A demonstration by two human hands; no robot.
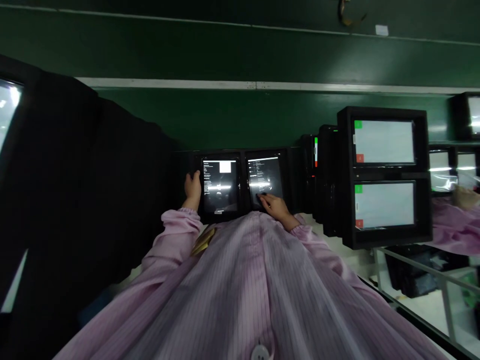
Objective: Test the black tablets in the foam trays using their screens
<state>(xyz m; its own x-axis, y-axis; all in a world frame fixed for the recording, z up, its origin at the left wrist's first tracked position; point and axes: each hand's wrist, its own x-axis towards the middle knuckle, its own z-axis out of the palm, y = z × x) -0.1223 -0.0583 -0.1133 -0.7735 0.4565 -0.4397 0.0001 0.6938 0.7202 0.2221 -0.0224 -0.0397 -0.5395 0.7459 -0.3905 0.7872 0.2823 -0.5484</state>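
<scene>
In front of my body, a black tray [243, 202] holds two tablets side by side. The left tablet [221, 197] shows white text and a white square on a dark screen. Dark with small lines of text is the right tablet [272, 175]. My left hand [192, 191] grips the tray's left edge beside the left tablet, its thumb and a finger showing. With fingers bent together, my right hand [275, 206] is at the lower part of the right tablet's screen. Something small and dark shows at its fingertips, too small to name.
To the right stands a stack of black trays [347, 175], the top one with two lit tablets [384, 142]. A large black mass [123, 185] fills the left side. Further right, another person's hand [465, 197] is near more tablets. The bench [210, 117] is green.
</scene>
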